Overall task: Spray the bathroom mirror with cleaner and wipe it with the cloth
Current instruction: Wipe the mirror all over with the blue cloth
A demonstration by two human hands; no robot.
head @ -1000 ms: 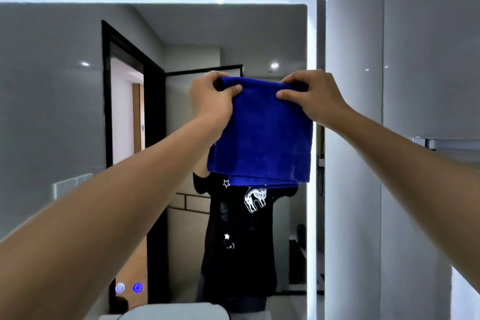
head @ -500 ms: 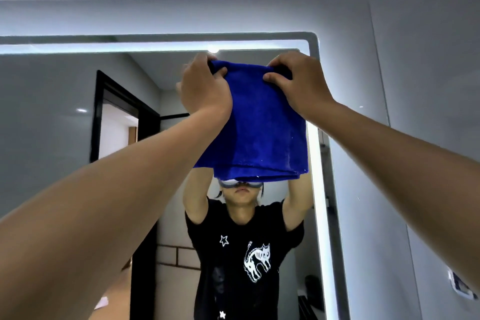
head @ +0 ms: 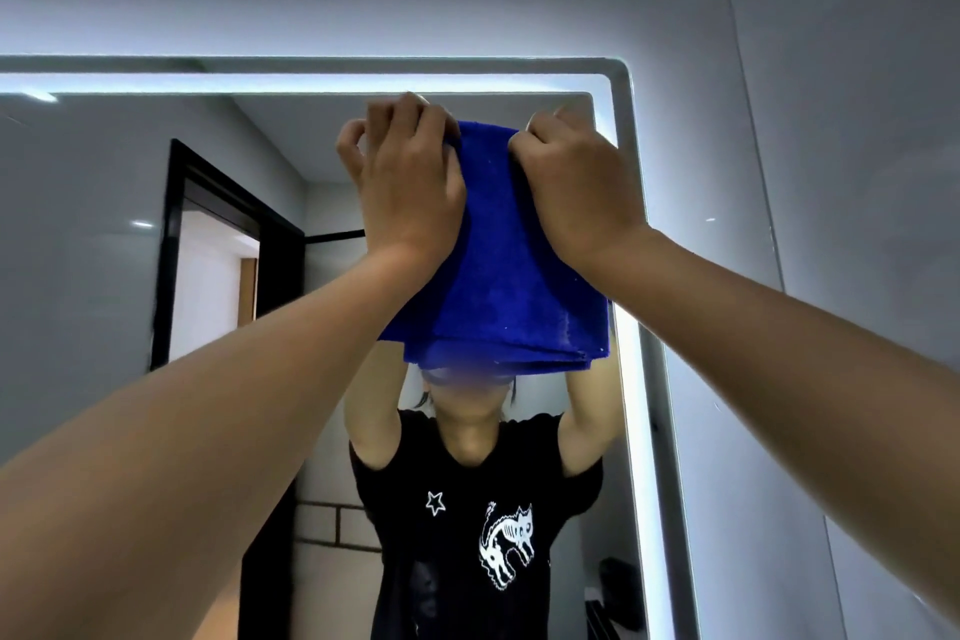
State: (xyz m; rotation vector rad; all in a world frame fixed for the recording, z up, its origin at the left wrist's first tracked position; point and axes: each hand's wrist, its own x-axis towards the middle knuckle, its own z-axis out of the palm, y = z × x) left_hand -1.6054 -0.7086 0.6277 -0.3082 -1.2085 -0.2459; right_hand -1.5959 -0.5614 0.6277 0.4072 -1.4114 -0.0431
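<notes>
Both hands are up at the top right corner of the mirror (head: 130, 276), each clamped on the folded blue cloth (head: 509, 286). The left hand (head: 410, 182) grips the cloth's upper left corner with fingers curled over its top edge; the right hand (head: 576, 187) grips the upper right corner the same way. The two hands are close together, a strip of the cloth's top edge showing between them. The cloth hangs down from the grip in several layers, its lower edge level, and lies in front of the glass; whether it presses on the glass cannot be told.

The mirror has a lit white border (head: 631, 379) along its top and right side. In the glass the person's reflection shows raised arms and a black T-shirt (head: 467, 561) printed with a white star and a white cat skeleton. No writing or brand can be read anywhere. A dark door frame (head: 171, 250) is reflected at left. Grey wall (head: 831, 172) lies above and to the right of the mirror.

Half a second ago the hands and cloth were at the same top corner, holding the same corners; since then the hands have drawn closer together, and the view has tilted slightly so the mirror's top edge sits lower in the picture.
</notes>
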